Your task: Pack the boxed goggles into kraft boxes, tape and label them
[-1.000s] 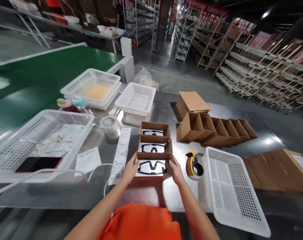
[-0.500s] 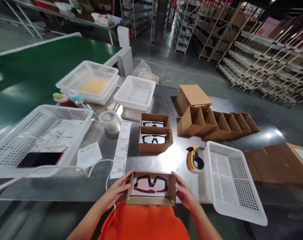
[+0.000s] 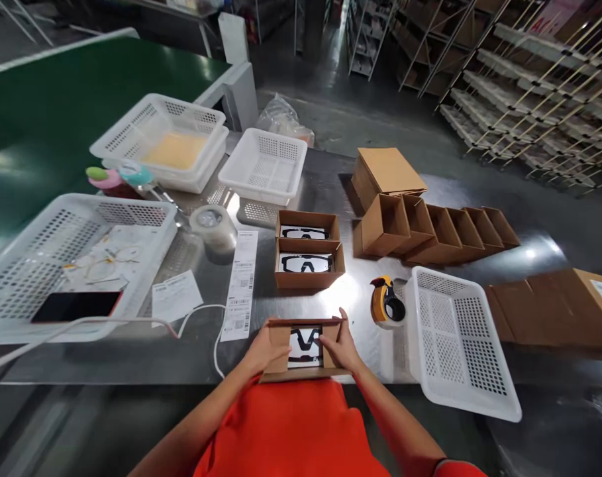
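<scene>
A small cardboard box (image 3: 301, 375) rests at the table's front edge, close to my body. Inside lies a white card or inner box with a picture of dark-framed glasses (image 3: 305, 346). My left hand (image 3: 262, 351) grips the left end, its thumb over the left side flap, which is folded inward. At the opposite end my right hand (image 3: 344, 346) holds the box, thumb pressing the folded right flap. Both flaps cover the outer parts of the picture. Beyond stand two open boxes, a nearer box (image 3: 310, 281) and a farther box (image 3: 308, 218), with similar glasses pictures inside.
A yellow-black tape dispenser (image 3: 387, 303) sits beside a white basket (image 3: 467, 397) on the right. Several open boxes (image 3: 420, 232) stand at the back right. Left are a label strip (image 3: 240, 285), tape rolls (image 3: 214, 228), a white cable (image 3: 132, 320) and a basket holding a phone (image 3: 77, 307).
Both side flaps of the box have been folded inward over the glasses picture. My hands have moved from the box's outer ends onto the flaps. The camera view has tilted down slightly.
</scene>
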Tool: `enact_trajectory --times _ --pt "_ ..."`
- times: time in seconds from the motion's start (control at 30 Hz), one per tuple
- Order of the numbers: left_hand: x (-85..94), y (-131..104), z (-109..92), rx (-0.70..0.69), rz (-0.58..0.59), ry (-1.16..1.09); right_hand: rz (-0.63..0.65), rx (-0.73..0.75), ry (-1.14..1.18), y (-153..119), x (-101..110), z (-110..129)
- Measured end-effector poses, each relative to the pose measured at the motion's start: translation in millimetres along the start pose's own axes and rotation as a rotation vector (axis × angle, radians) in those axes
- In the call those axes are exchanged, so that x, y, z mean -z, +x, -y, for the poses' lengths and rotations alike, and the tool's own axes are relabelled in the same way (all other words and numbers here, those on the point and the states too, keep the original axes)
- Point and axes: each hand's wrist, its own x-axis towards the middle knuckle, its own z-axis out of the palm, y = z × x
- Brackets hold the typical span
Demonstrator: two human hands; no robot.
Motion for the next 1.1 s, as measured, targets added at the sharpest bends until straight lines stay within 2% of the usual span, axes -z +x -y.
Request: enact_trajectory --times 0.1,0.2,0.23,0.3,0.37,0.43,0.53,0.6,0.67,0.77,0.83,0.93,1.1 --pt "-12.6 -0.8 0.7 -0.035 -0.171 0.161 0.138 0.08 -0.045 -7.6 14.8 -0.8" --pt "-7.9 -7.9 1.0 -0.228 -0.273 0.33 0.162 0.258 -0.116 -19.4 25.7 -0.2" --pt "-2.7 -11.1 0.9 -0.313 -0.27 0.381 0.135 0.308 -0.131 -23.4 27.3 0.6" --pt "11.5 -17.8 -1.1 -0.465 -0.167 0.498 0.105 0.348 -0.153 -29.4 28.3 3.5" --pt "26.7 -24.3 -7.1 -0.524 0.022 0.611 0.139 0.314 -0.173 -32.0 27.9 7.2" --pt "37.8 -29.6 -17.2 -0.508 0.2 0.696 0.202 0.256 -0.176 -31.5 27.6 9.6" --pt "39.3 -31.8 -34.2 -0.466 0.291 0.8 0.184 0.131 -0.02 -30.1 24.4 7.9" --pt "30.9 -27.8 -40.4 -0.452 0.255 0.863 0.109 0.01 0.17 -31.7 18.9 4.8" --pt "19.0 -21.5 -39.0 -0.441 0.159 0.893 0.043 -0.076 0.287 -35.9 11.7 3.4" --pt "3.8 -16.0 -25.2 -0.446 0.0 0.876 -0.019 -0.089 0.289 -43.7 1.4 8.5" --pt "0.5 -18.1 -14.4 -0.454 -0.06 0.853 -0.056 -0.094 0.318 -46.9 -3.9 15.8" --pt "8.2 -26.5 -4.9 -0.499 -0.049 0.865 -0.061 -0.121 0.402 -46.4 -10.4 26.9" --pt "33.4 -39.5 -6.4 -0.563 0.092 0.94 0.034 -0.156 0.427 -37.8 -22.5 34.6"
